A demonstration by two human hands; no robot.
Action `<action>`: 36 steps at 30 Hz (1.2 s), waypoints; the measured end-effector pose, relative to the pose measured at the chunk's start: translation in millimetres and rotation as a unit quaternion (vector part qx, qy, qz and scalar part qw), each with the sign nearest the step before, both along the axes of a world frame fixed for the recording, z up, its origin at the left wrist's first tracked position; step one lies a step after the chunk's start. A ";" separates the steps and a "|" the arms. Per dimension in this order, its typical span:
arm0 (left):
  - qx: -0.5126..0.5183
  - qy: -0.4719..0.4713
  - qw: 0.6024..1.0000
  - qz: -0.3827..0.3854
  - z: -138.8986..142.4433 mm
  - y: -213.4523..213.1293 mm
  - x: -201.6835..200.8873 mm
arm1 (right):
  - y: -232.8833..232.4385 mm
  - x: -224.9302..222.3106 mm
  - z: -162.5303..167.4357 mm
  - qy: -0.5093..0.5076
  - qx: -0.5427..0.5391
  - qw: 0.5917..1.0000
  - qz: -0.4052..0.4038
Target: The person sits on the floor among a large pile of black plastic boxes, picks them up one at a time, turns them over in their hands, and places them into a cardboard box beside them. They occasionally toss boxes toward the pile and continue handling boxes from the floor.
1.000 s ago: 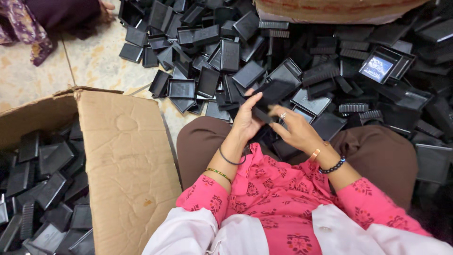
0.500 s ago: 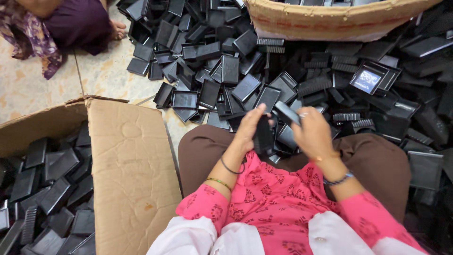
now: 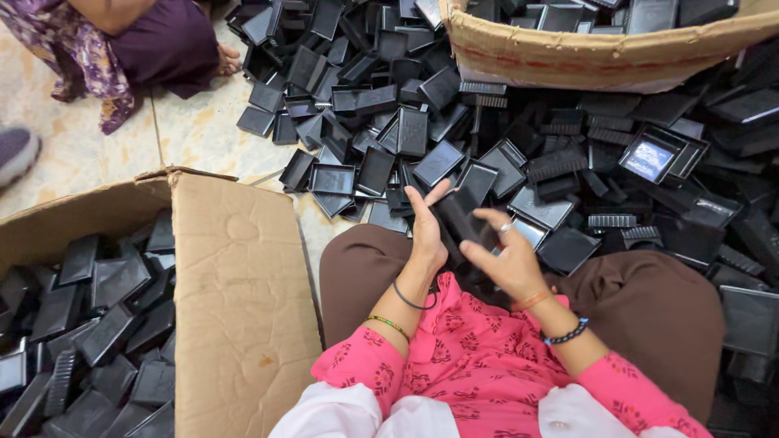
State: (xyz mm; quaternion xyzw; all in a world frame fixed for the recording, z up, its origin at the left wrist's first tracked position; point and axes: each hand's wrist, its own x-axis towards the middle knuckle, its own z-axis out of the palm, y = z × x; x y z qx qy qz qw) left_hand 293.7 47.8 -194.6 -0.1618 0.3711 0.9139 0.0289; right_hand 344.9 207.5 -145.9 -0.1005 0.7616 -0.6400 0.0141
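My left hand (image 3: 425, 230) and my right hand (image 3: 510, 258) meet above my lap, both closed around one black plastic tray piece (image 3: 459, 225) held upright between them. The left palm presses its left side, and the right fingers curl over its right edge. Just beyond my hands lies a big heap of black plastic trays (image 3: 406, 122) spread over the floor. My knees in brown cloth frame the hands on either side.
An open cardboard box (image 3: 235, 300) at my left holds several black trays (image 3: 89, 324). A woven basket (image 3: 600, 53) with more trays stands at the top right. Another person in purple cloth (image 3: 154, 40) sits at the top left on the tiled floor (image 3: 203, 130).
The tray piece has turned upright between my hands, and the hands have closed in around it. The camera view has drifted so the basket sits lower in view.
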 end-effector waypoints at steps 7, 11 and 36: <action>-0.048 0.060 0.997 -0.010 -6.6 7.4 5.8 | -17.8 6.1 0.9 0.144 0.156 0.976 -0.053; -0.039 0.109 0.993 0.016 1.8 3.7 11.9 | -5.6 -6.9 -21.5 0.059 0.047 0.997 0.031; -0.261 0.027 0.965 0.017 -45.4 -27.9 -26.8 | 10.1 -108.1 -67.0 0.222 0.496 0.835 0.084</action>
